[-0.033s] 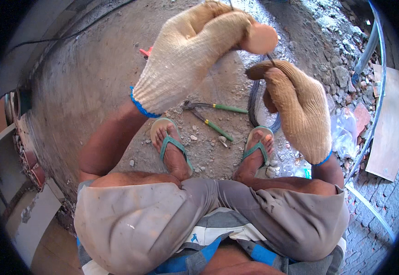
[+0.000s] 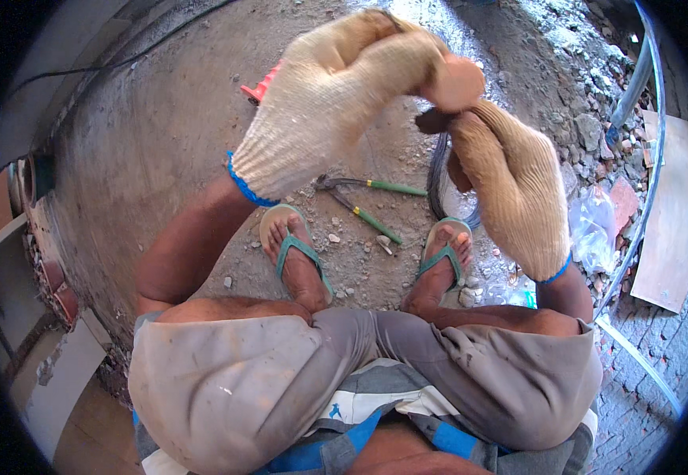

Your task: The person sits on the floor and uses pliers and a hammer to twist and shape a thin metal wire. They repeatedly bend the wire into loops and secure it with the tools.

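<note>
Both my hands wear cream knitted gloves with blue cuffs and are raised close together, almost touching. My left hand (image 2: 336,103) is closed, with a round orange-tan end (image 2: 459,83) showing at its thumb. My right hand (image 2: 514,174) is also closed, its darkened fingertips just below that end. A thin dark wire is pinched between them; the fingers hide nearly all of it. On the ground below lie pincers with green handles (image 2: 395,188), their jaws apart. A coil of dark wire (image 2: 437,186) lies beyond my right foot, partly behind the right glove.
A red toothed object (image 2: 262,85) shows past my left wrist. To the right are rubble (image 2: 589,131), clear plastic bags (image 2: 593,229), a pale board (image 2: 668,214) and a long hose (image 2: 651,182). My sandalled feet stand on dusty ground with small stones.
My right hand has moved up and left toward the left one, and the gap that showed the dark wire has closed. The left hand has shifted slightly, baring more of the red object.
</note>
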{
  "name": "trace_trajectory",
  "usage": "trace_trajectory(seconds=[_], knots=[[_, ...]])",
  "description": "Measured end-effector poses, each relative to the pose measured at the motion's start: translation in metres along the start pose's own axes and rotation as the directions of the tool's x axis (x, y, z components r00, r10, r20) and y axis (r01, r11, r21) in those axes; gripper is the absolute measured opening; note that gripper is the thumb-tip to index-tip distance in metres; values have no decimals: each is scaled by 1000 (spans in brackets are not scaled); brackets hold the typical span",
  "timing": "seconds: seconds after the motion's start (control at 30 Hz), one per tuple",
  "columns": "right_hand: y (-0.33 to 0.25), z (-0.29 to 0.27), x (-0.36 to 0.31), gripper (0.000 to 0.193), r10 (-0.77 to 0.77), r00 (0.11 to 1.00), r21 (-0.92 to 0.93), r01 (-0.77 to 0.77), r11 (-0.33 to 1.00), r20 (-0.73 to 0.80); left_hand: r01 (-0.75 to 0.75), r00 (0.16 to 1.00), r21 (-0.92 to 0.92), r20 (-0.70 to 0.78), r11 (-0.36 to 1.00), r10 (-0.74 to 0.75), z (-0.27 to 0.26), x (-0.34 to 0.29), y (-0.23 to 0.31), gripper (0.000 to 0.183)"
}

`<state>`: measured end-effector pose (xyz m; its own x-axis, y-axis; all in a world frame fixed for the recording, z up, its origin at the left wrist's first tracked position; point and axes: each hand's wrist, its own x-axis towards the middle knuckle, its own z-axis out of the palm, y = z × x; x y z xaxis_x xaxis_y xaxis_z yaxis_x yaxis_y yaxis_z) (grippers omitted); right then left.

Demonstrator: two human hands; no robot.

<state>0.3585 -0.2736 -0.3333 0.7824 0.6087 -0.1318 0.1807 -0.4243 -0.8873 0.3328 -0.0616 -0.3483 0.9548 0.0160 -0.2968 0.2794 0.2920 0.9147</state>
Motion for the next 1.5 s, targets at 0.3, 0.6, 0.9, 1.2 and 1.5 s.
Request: trace_trajectory(seconds=[0.3,0.6,0.9,1.2,1.5], knots=[[-2,6,19,39,64,990,207,-90,974,128,-146,981,-150,-149,978,123,-19,11,2,31],[2,-1,19,44,101,975,222,-145,964,198,27,1000,26,1,999,-27,-8,9,19,36],[-5,-9,20,44,175,942,259,-252,932,287,-267,960,26,-84,963,268,-13,15,5,40],[-2,-9,21,44,78,961,332,-167,928,264,35,999,101,32,994,-39,-8,14,9,49],[-5,-4,12,49,162,939,383,-276,882,303,-157,986,-35,-60,987,155,-13,12,9,50]])
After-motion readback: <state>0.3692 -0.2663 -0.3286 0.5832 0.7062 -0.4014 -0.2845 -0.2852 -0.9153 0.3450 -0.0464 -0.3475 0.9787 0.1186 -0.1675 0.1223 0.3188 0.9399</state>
